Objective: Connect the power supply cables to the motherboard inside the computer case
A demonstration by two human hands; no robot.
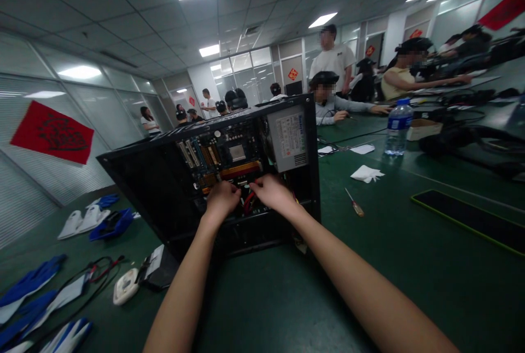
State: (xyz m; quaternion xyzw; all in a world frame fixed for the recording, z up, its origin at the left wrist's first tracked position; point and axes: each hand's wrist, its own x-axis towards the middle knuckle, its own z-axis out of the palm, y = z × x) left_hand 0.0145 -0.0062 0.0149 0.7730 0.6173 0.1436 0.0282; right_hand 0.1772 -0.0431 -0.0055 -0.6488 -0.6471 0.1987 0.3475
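An open black computer case lies on its side on the green table, showing its motherboard and grey power supply. Both my arms reach into it. My left hand is curled closed at the lower edge of the motherboard. My right hand is closed too, its fingers pinched near red cables between the two hands. What either hand grips is hidden by the fingers.
A screwdriver, white tissues, a water bottle and a black mat lie to the right. Blue-and-white gloves, cables and a white device lie left. Several people sit or stand at the far end.
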